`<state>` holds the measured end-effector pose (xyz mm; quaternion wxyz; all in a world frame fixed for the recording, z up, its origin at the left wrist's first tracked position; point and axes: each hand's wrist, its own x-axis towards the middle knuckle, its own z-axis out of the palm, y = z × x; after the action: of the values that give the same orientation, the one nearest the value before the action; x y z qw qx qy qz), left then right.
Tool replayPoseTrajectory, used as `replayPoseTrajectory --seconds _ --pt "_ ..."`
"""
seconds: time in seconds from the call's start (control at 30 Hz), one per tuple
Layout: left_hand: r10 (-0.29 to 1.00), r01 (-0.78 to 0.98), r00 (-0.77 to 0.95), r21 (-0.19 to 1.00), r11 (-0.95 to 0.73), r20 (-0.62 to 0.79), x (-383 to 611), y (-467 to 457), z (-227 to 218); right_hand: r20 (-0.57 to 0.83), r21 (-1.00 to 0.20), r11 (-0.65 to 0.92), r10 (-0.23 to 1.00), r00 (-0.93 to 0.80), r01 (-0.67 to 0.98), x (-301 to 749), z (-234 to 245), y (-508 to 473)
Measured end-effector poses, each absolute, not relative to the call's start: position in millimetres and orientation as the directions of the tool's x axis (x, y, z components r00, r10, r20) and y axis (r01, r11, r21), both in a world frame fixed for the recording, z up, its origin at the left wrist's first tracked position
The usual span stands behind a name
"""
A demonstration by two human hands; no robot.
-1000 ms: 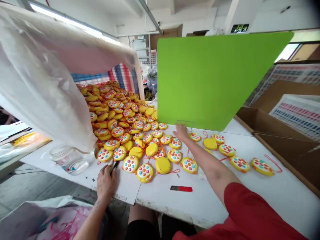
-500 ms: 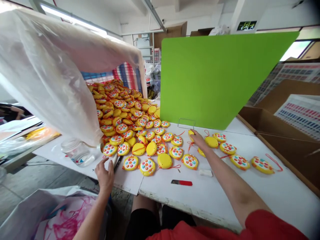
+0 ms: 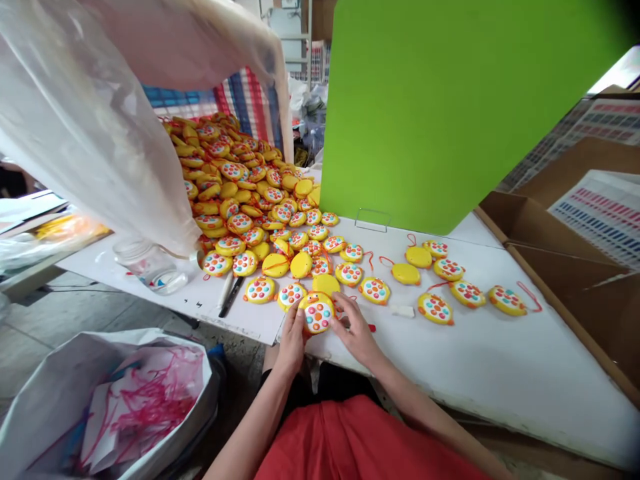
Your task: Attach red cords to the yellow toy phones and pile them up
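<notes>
A yellow animal-shaped toy [image 3: 319,316] with coloured bumps on its white face is held over the table's near edge, bumpy side up. My left hand [image 3: 291,339] grips its left side, fingers closed. The fingers of my right hand [image 3: 356,333] pinch its right side. Behind it, on the white table, lie several more such toys, among them a yellow-backed one [image 3: 325,284] and a bumpy one [image 3: 375,291]. A cutter's red end [image 3: 372,327] shows beside my right hand; the rest of it is hidden.
A large heap of toys [image 3: 235,180] spills from a plastic-lined bag on the left. A green board [image 3: 410,113] stands at the back. Pens [image 3: 231,296], a clear jar [image 3: 150,265] and a white block [image 3: 403,311] lie on the table. Cardboard boxes [image 3: 565,280] line the right.
My right hand has come back from near the green board's foot, and my left hand has moved right from beside the pens. Both now hold a toy. The view has tilted down.
</notes>
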<state>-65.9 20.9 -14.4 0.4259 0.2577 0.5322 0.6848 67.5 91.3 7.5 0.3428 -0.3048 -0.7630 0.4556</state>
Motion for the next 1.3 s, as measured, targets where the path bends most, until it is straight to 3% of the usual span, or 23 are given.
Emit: replayPoseTrajectory --seconds 0.1,0.17,0.37,0.57,0.8,0.93,1.07,1.13,1.2,1.27,1.3 --pt "0.886 -0.478 -0.416 0.878 -0.020 -0.206 -66 13 -9 -0.040 -0.997 0.013 0.774 -0.632 0.080 75 7 97" --pt "0.904 -0.511 -0.370 0.859 -0.005 -0.215 -61 9 -2 -0.137 -0.985 -0.169 0.713 -0.687 0.022 76 8 94" --pt "0.915 -0.485 -0.314 0.871 0.075 -0.253 -56 5 11 -0.144 -0.973 -0.230 0.636 -0.758 -0.008 75 12 79" --pt "0.931 -0.361 -0.322 0.931 0.048 -0.172 -59 2 12 0.033 -0.998 0.061 0.715 -0.698 0.014 76 7 79" --pt "0.956 -0.302 -0.281 0.953 -0.007 -0.082 -55 -3 8 0.004 -0.994 0.082 0.691 -0.723 0.073 81 15 85" --pt "0.924 -0.302 -0.370 0.953 -0.020 -0.098 -56 -2 5 0.049 -0.969 0.219 0.626 -0.779 0.115 85 20 86" --pt "0.909 -0.413 -0.371 0.911 0.022 -0.190 -56 0 7 0.272 -0.756 0.631 0.543 -0.795 0.173 83 18 83" --pt "0.924 -0.398 -0.346 0.917 0.014 -0.164 -57 0 10 0.344 -0.668 0.723 0.506 -0.791 0.173 81 16 79" --pt "0.947 -0.313 -0.308 0.950 -0.014 -0.088 -60 -1 12 0.324 -0.775 0.620 0.560 -0.763 0.126 78 13 74" --pt "0.964 -0.164 -0.267 0.986 -0.027 -0.018 -64 -1 15 0.196 -0.958 0.286 0.686 -0.701 0.011 74 10 67" --pt "0.966 -0.073 -0.258 0.997 -0.019 0.000 -65 -1 16 0.098 -0.995 0.067 0.731 -0.676 -0.072 72 7 64"
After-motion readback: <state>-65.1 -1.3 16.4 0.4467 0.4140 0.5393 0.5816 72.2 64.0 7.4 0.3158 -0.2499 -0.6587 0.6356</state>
